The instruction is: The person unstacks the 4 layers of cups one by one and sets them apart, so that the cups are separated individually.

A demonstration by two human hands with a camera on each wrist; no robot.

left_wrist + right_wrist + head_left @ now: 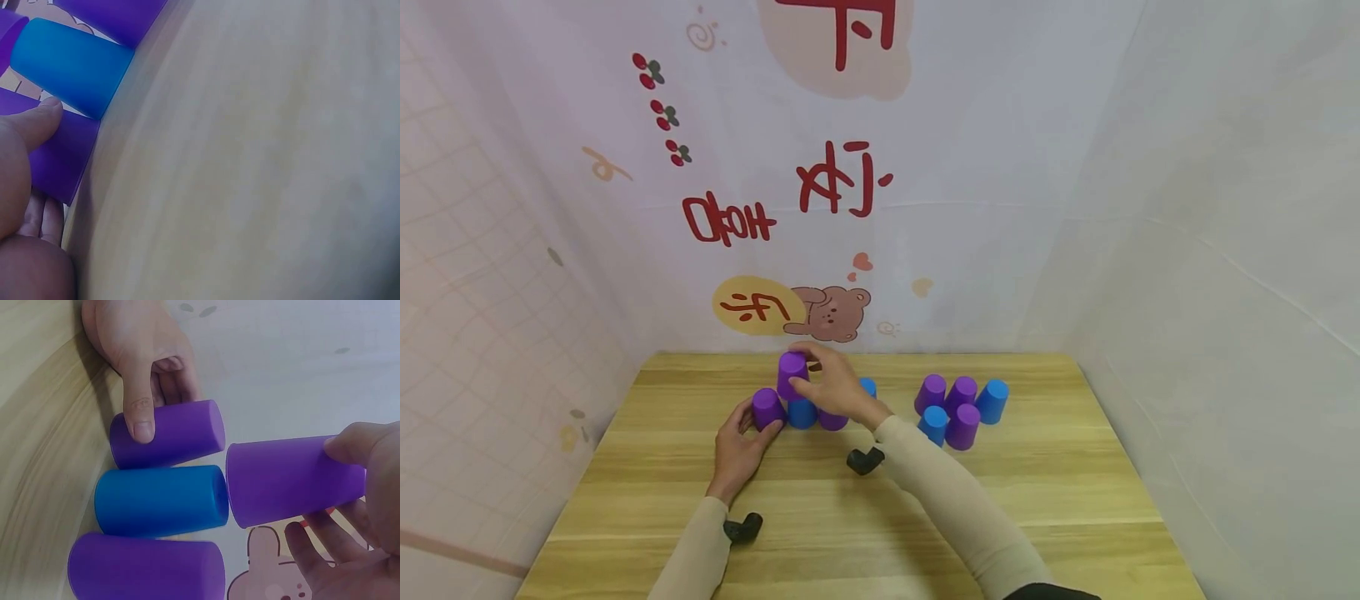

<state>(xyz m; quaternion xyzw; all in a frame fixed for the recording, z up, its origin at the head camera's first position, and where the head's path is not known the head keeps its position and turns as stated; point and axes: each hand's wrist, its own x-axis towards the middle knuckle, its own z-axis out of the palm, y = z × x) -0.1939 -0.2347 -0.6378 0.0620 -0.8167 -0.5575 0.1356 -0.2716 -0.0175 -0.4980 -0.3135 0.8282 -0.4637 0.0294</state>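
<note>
My left hand (735,454) grips an upside-down purple cup (767,410) at the left end of a row on the table, thumb on its near side (62,156). Beside it in the row stand a blue cup (802,414) and another purple cup (147,567); a further blue cup (867,387) shows partly behind my right wrist. With thumb and fingers, my right hand (838,385) holds an inverted purple cup (281,481) over the row. Its rim is right at the tops of the left purple cup and the blue one.
To the right stands a group of upside-down cups, among them a purple cup (962,427), a blue cup (933,424) and a blue cup (993,402) at the outer end. The wooden table (820,533) ends at a printed white cloth (985,250) behind and at both sides.
</note>
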